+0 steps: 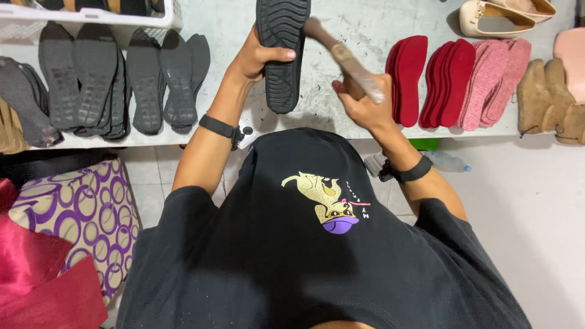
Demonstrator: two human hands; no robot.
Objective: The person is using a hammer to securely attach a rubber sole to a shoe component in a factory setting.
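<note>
Up at the far side of the view, the white worktable [359, 24] runs the full width, and its near edge cuts across just below the person's hands. Only a narrow strip of bare, scuffed tabletop lies open, between the black sole and the red stacks and on toward the far edge. To the left, rows of dark grey soles [122, 79] overlap right up to the near edge, with a white basket [91, 15] behind them. To the right, upright red insoles [429, 82] stand packed beside pink insoles [496, 82], then tan pieces [551, 100] at the corner; a cream flat shoe [496, 19] sits at the far edge. Below the table edge the pale tiled floor [530, 201] is open on the right, where a clear plastic bottle [448, 161] lies; on the left a purple-ringed cushion [79, 213] and red cloth [36, 274] crowd the space.

The left hand [256, 58] is raised from a bent elbow, fingers wrapped round the left edge and thumb laid across the tread of a black sole [281, 52], which it holds lengthwise above the table, tread facing the camera. The right hand [362, 103] is closed in a fist round the wooden handle of a hammer [344, 58], whose shaft slants up-left so that its head passes behind the sole's right edge. Both wrists wear black bands, and both forearms angle inward over the black shirt [304, 244].
</note>
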